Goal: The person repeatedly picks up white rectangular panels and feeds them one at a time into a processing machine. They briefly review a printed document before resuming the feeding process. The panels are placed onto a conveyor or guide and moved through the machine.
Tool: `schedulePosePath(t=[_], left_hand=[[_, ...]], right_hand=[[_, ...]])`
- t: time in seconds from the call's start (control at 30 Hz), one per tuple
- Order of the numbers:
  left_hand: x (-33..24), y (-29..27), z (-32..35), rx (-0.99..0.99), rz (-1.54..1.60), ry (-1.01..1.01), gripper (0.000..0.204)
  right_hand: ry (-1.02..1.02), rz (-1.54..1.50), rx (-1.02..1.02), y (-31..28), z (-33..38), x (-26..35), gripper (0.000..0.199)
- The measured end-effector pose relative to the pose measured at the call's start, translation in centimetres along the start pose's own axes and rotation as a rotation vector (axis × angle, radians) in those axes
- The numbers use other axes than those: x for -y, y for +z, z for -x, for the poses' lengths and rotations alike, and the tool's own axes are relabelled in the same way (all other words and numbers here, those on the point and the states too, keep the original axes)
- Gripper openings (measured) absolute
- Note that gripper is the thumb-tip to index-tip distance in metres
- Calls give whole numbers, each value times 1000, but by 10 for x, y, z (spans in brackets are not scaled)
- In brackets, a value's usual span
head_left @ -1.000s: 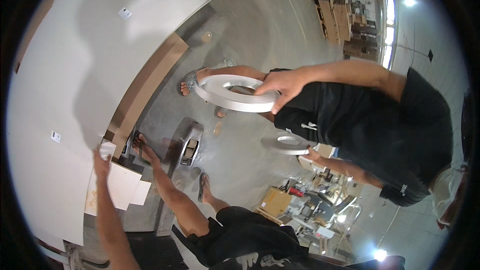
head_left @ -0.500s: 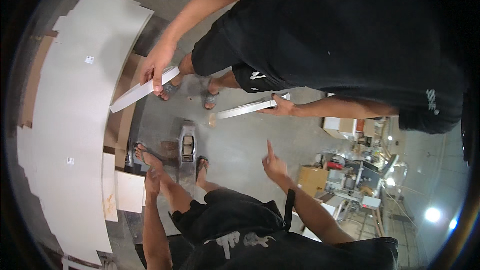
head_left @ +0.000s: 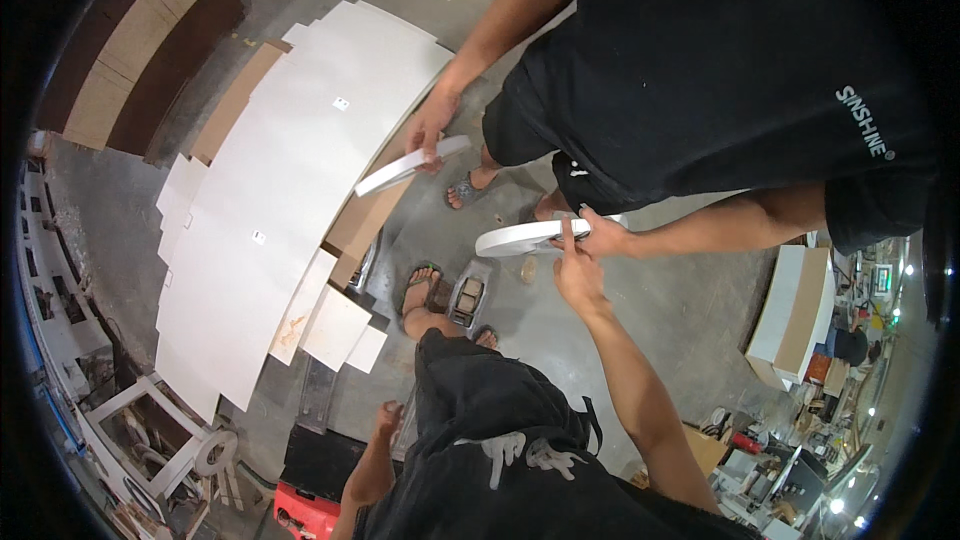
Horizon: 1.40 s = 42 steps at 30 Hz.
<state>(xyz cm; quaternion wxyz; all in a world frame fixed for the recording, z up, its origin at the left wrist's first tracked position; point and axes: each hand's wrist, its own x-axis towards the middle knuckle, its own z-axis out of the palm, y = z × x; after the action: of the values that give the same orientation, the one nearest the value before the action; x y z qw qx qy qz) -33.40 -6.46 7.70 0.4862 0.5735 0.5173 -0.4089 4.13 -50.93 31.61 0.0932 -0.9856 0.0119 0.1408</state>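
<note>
My right hand (head_left: 580, 278) reaches forward with its index finger stretched out and touching the edge of a flat white roll (head_left: 512, 239), which looks like edge banding. It does not grip the roll; a co-worker's hand (head_left: 604, 234) does. Facing me, the co-worker, in a black shirt and shorts, holds a second thin white roll (head_left: 385, 176) in the other hand (head_left: 431, 128). My left hand (head_left: 388, 418) hangs low beside my leg, empty, its fingers loosely bent and apart.
Large white panels (head_left: 270, 190) lie stacked at the left, with smaller offcuts (head_left: 335, 328) by their near edge. A metal floor fixture (head_left: 467, 298) lies by my feet. Brown-and-tan boards (head_left: 130, 40) stand far left, a red machine (head_left: 305, 512) lower left, and a white-and-brown box (head_left: 792, 315) right.
My right hand has moved from pointing in the air to the co-worker's roll. That roll now shows more of its round face. My left hand has left my knee. The view has shifted.
</note>
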Motion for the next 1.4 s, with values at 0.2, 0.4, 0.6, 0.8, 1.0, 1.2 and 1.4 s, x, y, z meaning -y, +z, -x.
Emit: schedulePosePath(t=[0.2,0.4,0.6,0.8,1.0,1.2,1.4], left_hand=[[-65,-7,-58,485,-206,1009,51],[-247,-43,-165,-109,-711,1052,49],[-463,-23,-50,3,-149,660,46],[-430,13,-52,-48,-329,678,38],[-279,90,22,159,-457,593,57],[-163,141,72,253,-1209,738,41],[-138,261,69,411,-1612,698,37]], right_hand=[[98,15,186,-20,18,55,93],[103,-134,13,-14,27,71,89],[156,-267,85,-25,60,60,58],[288,-620,-79,3,153,5,41],[631,-668,-110,131,316,-98,44],[809,-711,-178,202,466,-177,48],[934,-1126,-617,133,556,-260,51]])
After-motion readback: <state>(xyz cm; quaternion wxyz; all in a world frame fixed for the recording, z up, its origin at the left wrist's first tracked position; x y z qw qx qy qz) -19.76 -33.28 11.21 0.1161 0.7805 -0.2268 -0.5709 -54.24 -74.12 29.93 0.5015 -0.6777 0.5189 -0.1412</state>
